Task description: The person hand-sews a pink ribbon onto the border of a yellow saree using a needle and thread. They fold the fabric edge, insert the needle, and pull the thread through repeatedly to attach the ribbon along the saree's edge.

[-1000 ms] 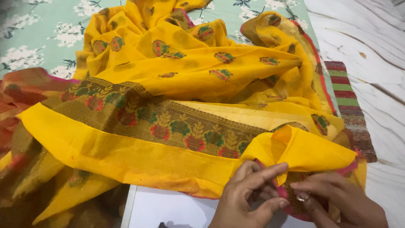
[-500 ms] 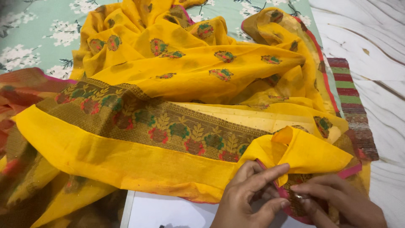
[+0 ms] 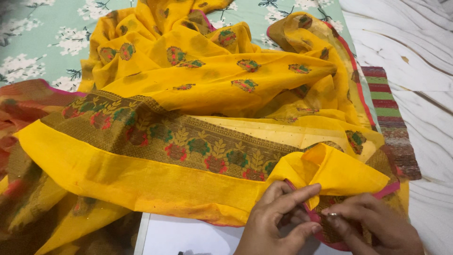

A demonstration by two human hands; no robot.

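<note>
We see a mint-green bedsheet (image 3: 42, 42) with white blossoms, a striped red-and-green mat (image 3: 394, 118) beside it, pale marble-look floor (image 3: 415, 42), soft even light.

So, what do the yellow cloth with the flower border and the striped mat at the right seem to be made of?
The yellow cloth with the woven flower border looks like thin, light woven fabric, perhaps cotton or silk blend: it folds softly and is slightly see-through. Its border has a dull gold sheen, so probably metallic thread. The red and green striped mat looks like coarse woven yarn, matte, with rough ribs.
</note>
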